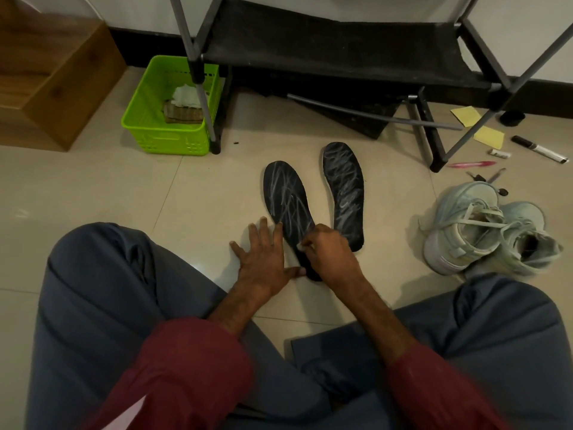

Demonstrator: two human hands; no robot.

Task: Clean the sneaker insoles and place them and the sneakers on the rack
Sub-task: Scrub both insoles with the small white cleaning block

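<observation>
A person sits on the tiled floor (pixel 93 187) with knees apart, in grey-blue trousers and dark red sleeves. Two dark insoles lie on the tiles between the knees and the rack (pixel 341 51), both streaked with pale scribble-like marks. The near insole (pixel 286 200) lies under the hands, and the far insole (pixel 344 187) lies just beside it on its right, not touching it.

The left hand (pixel 263 259) lies flat, its fingers (pixel 263 226) straight and spread. Most of them rest on the tiles along the near insole's left edge, with the thumb against its heel end. The right hand (pixel 328 252) is over the heel half of that same insole, its fingers (pixel 310 240) curled and pinching a small pale scrap (pixel 301 245) against the dark surface (too small to tell whether it is cloth or tissue).

A pair of pale sneakers (pixel 483 231) sits on the floor to the right, laces loose, well apart from the insoles. The rack's black fabric shelf carries nothing. A green basket (pixel 167 119) holding crumpled cloths stands by the rack's left leg, next to a wooden box (pixel 46 72). Yellow notes (pixel 488 136), a marker (pixel 539 149) and a pink pen (pixel 471 164) lie scattered at the right.
</observation>
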